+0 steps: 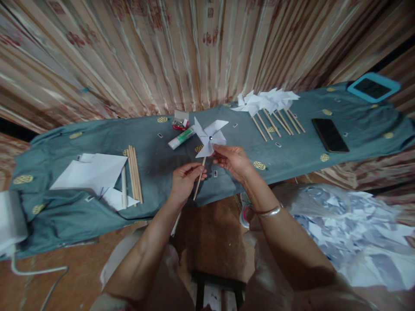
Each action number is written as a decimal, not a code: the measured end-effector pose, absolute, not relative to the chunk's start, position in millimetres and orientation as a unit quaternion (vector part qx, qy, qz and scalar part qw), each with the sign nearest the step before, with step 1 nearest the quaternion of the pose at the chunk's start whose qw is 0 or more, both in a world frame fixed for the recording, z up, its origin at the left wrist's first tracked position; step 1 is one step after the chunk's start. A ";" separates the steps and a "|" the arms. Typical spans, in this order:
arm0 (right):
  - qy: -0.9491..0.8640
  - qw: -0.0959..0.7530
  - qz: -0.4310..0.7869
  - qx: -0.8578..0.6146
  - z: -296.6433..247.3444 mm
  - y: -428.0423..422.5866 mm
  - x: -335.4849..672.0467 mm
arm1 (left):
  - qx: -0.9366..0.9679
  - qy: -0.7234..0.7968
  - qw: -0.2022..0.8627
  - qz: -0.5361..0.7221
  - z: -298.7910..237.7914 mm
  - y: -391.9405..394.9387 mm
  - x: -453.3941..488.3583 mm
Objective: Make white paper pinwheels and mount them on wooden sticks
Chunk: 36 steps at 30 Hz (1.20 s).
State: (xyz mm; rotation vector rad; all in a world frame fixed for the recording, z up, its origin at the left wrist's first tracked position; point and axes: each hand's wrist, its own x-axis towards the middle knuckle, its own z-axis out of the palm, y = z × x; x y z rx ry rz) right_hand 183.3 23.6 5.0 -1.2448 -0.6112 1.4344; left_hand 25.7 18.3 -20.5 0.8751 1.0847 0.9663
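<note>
While the left hand (185, 179) pinches the thin stick (196, 190) just below the centre of the head view, the right hand (234, 160) has its fingertips drawn together at the lower-right edge of the white paper pinwheel (207, 134), apparently touching it. The stick's long axis rises steeply from lower left to upper right; the hub lies above both hands (the right being the nearer). Nothing stands between hands and pinwheel. A green-and-white tube (181, 138) lies on the counter (155, 155) beside the left blades, a small open box (180, 124) above it; further pinwheels (253, 103) occupy the upper right, loose sticks (134, 172) the left.
</note>
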 end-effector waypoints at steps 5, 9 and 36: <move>-0.289 0.515 0.604 -0.535 9.3 21.0 181.4 | 0.387 0.476 0.661 0.431 -21.6 18.5 25.1; -0.306 0.509 0.586 -0.551 14.0 19.1 186.2 | 0.381 0.477 0.665 0.430 -22.6 19.0 25.4; -0.268 0.593 0.528 -0.545 4.0 29.2 207.4 | 0.354 0.474 0.690 0.416 -19.7 19.0 29.1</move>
